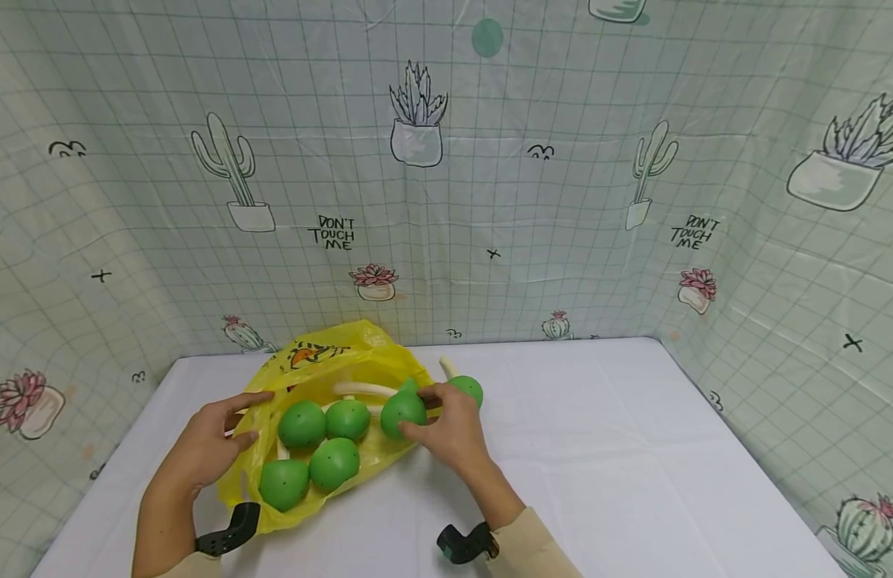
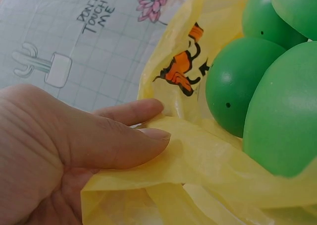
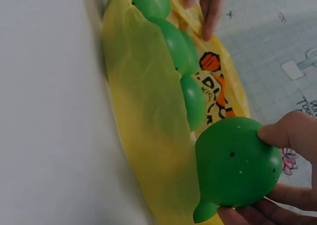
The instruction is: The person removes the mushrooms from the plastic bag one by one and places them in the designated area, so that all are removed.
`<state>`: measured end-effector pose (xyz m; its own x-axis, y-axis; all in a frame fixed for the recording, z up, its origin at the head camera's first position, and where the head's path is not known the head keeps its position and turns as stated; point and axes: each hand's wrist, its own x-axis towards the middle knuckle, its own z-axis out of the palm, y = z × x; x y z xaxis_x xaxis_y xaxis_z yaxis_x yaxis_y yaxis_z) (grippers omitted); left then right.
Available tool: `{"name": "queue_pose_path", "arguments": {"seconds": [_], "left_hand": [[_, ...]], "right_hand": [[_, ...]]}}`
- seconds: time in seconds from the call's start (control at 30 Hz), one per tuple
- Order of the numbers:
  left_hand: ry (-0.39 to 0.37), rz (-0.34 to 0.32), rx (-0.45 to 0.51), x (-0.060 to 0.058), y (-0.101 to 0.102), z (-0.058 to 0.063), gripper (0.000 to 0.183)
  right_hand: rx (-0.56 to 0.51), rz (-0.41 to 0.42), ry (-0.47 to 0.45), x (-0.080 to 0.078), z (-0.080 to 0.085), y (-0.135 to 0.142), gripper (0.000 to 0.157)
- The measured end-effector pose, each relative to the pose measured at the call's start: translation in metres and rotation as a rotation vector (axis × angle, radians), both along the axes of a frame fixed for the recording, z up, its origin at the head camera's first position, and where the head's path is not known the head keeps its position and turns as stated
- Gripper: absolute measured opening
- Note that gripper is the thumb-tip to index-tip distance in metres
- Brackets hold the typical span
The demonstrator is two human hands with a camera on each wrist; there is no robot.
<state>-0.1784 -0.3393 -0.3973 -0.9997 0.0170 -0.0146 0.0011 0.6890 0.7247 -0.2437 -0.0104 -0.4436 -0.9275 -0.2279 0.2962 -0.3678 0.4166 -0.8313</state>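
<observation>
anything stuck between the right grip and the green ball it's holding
Nothing visible: the right grip has its thumb and fingers directly on the green ball, with no fold of the yellow bag between them.

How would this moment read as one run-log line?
left hand: pinches edge of yellow bag; right hand: grips green ball at bag's mouth; in bag: four green balls; beyond right hand: another green ball

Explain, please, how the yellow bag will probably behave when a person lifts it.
The yellow bag is probably floppy, because its thin wall wrinkles near the left hand. It would likely sag under the several green balls inside. Tilted, it might spill them, since they are round and its mouth is wide open.
</observation>
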Motion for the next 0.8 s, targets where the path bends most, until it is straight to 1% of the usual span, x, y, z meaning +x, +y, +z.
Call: {"name": "queue_pose_path", "arguments": {"seconds": [0.17, 0.5, 0.8], "left_hand": [[0.003, -0.003, -0.003, 0.000, 0.000, 0.000, 0.060], [-0.002, -0.006, -0.008, -0.001, 0.000, 0.001, 0.060], [-0.018, -0.004, 0.002, 0.000, 0.001, 0.000, 0.060]], "right_hand": [[-0.007, -0.006, 0.002, 0.000, 0.004, 0.003, 0.051], [-0.030, -0.030, 0.056, 0.000, 0.015, 0.011, 0.049], [-0.111, -0.034, 0.073, 0.002, 0.026, 0.020, 0.047]]}}
